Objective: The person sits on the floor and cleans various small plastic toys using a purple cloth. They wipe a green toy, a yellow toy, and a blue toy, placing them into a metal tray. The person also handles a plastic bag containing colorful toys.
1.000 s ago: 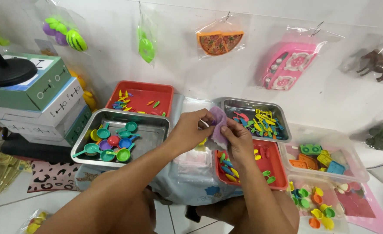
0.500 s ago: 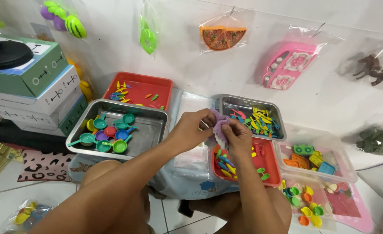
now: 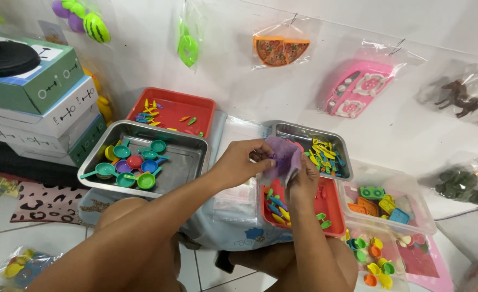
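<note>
left hand (image 3: 244, 162) at centre frame, fingers pinched onto one edge of a small purple bag (image 3: 283, 159). right hand (image 3: 304, 181) just beside it, gripping the same purple bag from below and behind, thumb against the plastic. purple bag held up in the air between both hands, above the near edge of a red tray (image 3: 331, 208) with small coloured utensils inside. behind the hands, right of centre, a steel tray (image 3: 333, 143) of yellow, blue and green toy cutlery. at left of centre, a larger steel tray (image 3: 185, 162) with teal, green, red and purple toy pans. above that, a second red tray (image 3: 195, 108) with a few scattered small pieces. at lower right, clear plastic tubs (image 3: 406, 216) of mixed toy parts. stacked boxes (image 3: 38, 108) at upper left, green and white. along the wall at the top: bagged toys on hooks, among them a pizza toy (image 3: 281, 50), a pink stove toy (image 3: 358, 94), a green ring-shaped toy (image 3: 187, 48) and a dark horse figure (image 3: 458, 97). at the bottom of the frame, bare knees and white floor tiles (image 3: 11, 243).
</note>
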